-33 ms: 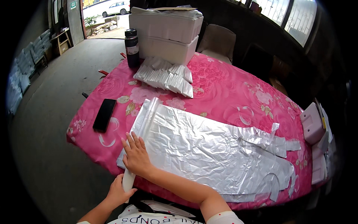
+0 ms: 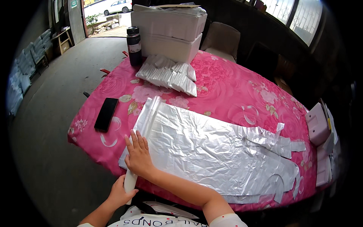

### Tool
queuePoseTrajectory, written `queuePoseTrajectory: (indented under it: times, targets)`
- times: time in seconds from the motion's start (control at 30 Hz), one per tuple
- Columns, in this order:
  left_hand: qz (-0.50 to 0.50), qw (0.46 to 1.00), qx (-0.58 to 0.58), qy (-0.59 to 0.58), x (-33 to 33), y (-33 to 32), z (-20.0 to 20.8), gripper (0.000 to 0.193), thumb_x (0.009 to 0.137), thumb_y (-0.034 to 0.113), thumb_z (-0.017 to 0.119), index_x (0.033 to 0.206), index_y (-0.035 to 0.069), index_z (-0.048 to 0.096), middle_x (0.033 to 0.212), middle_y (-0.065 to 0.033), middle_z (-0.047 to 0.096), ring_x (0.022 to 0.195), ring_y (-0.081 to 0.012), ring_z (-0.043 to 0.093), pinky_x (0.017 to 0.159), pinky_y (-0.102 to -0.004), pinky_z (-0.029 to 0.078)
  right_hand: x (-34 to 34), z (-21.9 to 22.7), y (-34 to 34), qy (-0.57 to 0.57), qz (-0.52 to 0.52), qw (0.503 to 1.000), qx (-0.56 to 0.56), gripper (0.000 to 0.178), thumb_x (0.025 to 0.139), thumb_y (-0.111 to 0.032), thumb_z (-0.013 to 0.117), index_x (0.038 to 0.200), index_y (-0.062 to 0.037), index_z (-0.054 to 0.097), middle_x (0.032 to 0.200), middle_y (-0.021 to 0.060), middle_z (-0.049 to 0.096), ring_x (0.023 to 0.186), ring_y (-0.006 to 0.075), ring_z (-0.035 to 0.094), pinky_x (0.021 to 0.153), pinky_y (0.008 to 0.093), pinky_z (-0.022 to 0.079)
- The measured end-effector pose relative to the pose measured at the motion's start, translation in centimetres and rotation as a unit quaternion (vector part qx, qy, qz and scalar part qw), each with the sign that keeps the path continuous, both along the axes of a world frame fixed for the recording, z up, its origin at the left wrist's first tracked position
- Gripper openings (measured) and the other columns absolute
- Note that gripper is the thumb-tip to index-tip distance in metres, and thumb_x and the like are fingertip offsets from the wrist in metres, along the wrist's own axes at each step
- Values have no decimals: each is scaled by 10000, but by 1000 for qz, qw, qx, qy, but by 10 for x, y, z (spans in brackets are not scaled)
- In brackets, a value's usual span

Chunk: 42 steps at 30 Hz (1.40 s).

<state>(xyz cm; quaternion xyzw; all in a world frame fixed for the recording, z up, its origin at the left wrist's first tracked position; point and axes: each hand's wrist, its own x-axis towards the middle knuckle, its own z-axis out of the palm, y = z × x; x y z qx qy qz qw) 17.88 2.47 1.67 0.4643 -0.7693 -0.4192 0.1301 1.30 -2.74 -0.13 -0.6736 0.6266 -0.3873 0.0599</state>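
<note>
A layered pile of thin, shiny silvery-white plastic sheets [image 2: 204,147] lies across the table, creased, with strap-like strips and curved cutouts at its right end. Along its left edge the plastic forms a narrow fold or roll [image 2: 151,109]. My right hand [image 2: 138,155] rests flat on this left edge, fingers stretched and slightly apart. Below it, my left hand [image 2: 120,193] is closed around the near end of a smooth white flat bar [image 2: 130,181]. The bar's far end is hidden by my right hand and the plastic.
Folded plastic packets [image 2: 168,75] lie in rows before stacked white foam boxes [image 2: 166,34], beside a dark bottle [image 2: 134,47]. A black phone [image 2: 106,114] lies left on the pink flowered tablecloth [image 2: 223,89]. Pale pink containers [image 2: 317,125] stand at the right edge; a chair [image 2: 222,39] is behind.
</note>
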Motion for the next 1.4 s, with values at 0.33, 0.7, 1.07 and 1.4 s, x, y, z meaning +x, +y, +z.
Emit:
queuePoseTrajectory:
  times: [0.33,0.7,1.07,1.4]
  targets:
    - [-145,617,646,426,-42,3,22,769,646,302,723,1222,-92,399,874,-165,573,647,-179,588,569,-297,511,-61,74,43,-821,190,539,5,656,737,-206,666,1270,-34,324,863,37,542,773,134,563,745,326,490]
    - [-179,762,570,251,-86,2,39,350,709,203,694,962,28,527,750,-46,553,637,-122,561,576,-271,484,-80,57,93,-795,137,591,-1,566,745,-211,678,1178,-42,355,847,51,535,764,149,559,723,315,475]
    - [-82,921,314,216,-102,4,11,470,834,392,569,1093,18,452,814,-52,552,671,-135,564,615,-268,478,-63,27,102,-688,-40,723,57,590,750,-201,688,1183,15,351,851,59,535,810,158,555,758,324,469]
    - [-118,802,582,64,-47,-5,1,632,719,583,644,957,4,560,678,-58,557,529,-127,552,510,-250,460,-174,7,92,-822,-146,550,24,459,740,-131,698,1108,-39,440,920,76,536,861,188,566,780,337,495]
